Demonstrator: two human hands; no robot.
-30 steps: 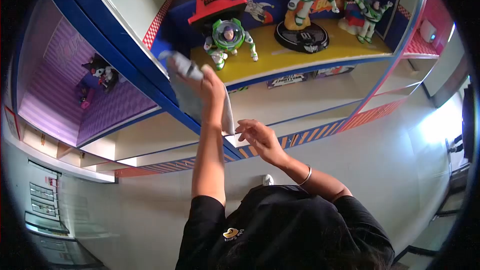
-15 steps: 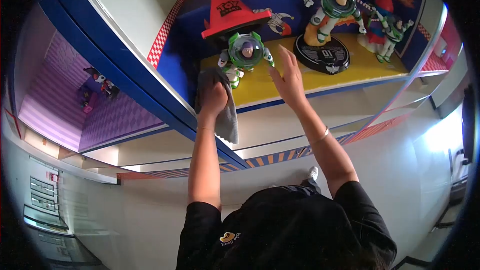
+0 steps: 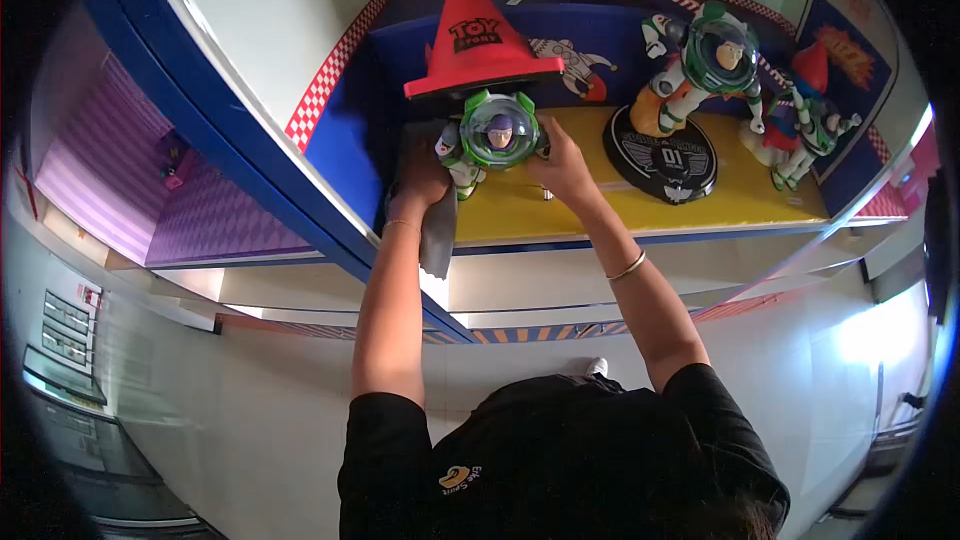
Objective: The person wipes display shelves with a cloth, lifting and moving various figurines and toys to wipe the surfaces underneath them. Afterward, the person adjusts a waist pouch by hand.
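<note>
Left of centre, the left hand (image 3: 424,178) grips one gray cloth (image 3: 437,240), its long axis running up and down the frame. Beside it, one helmeted Buzz Lightyear figure (image 3: 500,132) faces out, upright, under one red cone (image 3: 476,40). The right hand (image 3: 564,164), apart from the left, reaches its other side; I can't tell if it's gripping. Two more Buzz figures (image 3: 722,55) stand rightward.

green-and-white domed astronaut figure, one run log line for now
astronaut figure: in front of red plastic cone | left hand: gripping grey cloth beside figure | right hand: at opposite side, grip unclear
</note>
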